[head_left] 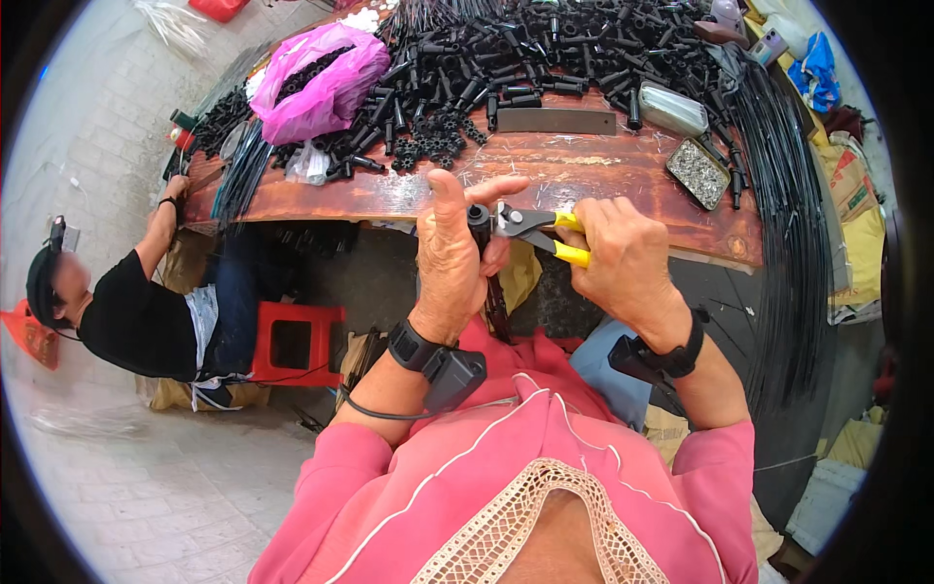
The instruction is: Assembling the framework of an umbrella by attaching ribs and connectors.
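The black tubular part [479,224] is just off the near edge of the table [574,161], my left hand [448,253] curled shut about it, thumb raised, probably to keep clear of the pliers [531,224]. My right hand [623,248] has a closed grip on their spread yellow handles; whether they bite I cannot tell. Farther off, black parts [555,54] heap, presumably within reach, between a pink bag [326,88] left and a metal tin [698,173] right.
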### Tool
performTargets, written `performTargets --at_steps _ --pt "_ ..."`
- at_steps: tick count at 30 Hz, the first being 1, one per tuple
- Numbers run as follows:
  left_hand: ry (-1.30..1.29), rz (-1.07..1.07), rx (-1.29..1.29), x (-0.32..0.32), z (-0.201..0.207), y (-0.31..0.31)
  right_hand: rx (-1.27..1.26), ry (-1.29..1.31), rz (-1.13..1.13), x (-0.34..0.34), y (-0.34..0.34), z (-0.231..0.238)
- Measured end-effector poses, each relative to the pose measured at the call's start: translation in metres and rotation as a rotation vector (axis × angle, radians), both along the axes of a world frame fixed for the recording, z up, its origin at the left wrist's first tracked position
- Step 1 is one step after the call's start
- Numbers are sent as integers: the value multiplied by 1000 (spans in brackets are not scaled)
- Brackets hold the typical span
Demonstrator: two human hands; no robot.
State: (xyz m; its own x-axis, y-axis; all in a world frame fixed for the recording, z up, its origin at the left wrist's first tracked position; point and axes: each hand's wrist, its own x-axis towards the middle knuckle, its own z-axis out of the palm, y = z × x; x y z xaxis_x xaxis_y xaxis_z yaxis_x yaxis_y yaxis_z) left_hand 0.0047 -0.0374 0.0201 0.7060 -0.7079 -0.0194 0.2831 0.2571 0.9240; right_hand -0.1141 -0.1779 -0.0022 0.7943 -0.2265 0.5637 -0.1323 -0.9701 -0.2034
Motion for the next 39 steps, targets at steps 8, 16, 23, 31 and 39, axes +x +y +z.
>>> performTargets --at_steps 8,16,23,31,39 --pt "-41 -116 -92 18 -11 6 307 -14 40 -30 -44 28" --pt "-217 -379 -299 24 -14 14 653 98 -393 -61 -196 -7" --pt "-449 -354 -151 23 -9 5 350 329 -507 -37 -207 -12" --pt "-368 -198 -86 12 -15 10 159 259 -467 -26 -196 -32" --pt "-218 -186 -123 3 -29 10 258 140 -481 -51 -197 -37"
